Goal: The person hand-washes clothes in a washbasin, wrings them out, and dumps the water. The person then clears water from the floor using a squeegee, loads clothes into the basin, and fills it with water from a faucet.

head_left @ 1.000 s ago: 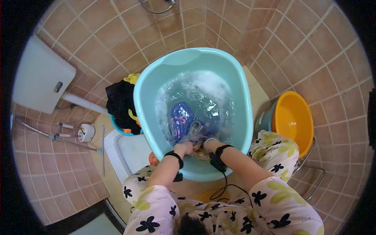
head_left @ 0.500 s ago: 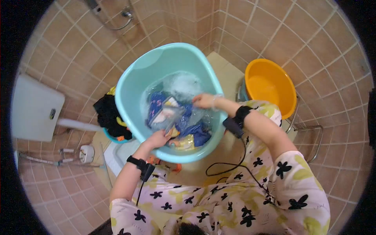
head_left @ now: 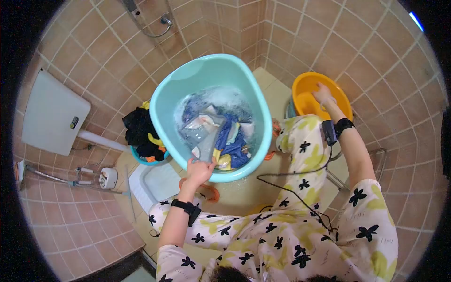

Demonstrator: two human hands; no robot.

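A large light-blue tub (head_left: 162, 98) holds soapy water and wet clothes. At its near rim, my left hand (head_left: 201, 171) is closed on the end of a grey garment (head_left: 202, 131), which stretches down into the water. Blue clothing (head_left: 232, 145) with yellow parts lies in the tub just right of the grey one. Away to the right, my right hand (head_left: 323, 95) is over the inside of an orange basin (head_left: 307, 84), fingers apart, with nothing visible in it.
Black clothes (head_left: 138, 131) fill a small blue basin (head_left: 143, 160) left of the tub. A squat toilet (head_left: 157, 183) lies near my left arm. A cistern (head_left: 56, 113) and shower fittings (head_left: 167, 19) are on the tiled walls. A black cable (head_left: 286, 178) hangs from my right wrist.
My right hand has left the tub and moved right to the orange basin. My left hand has drawn the grey garment toward the near rim.
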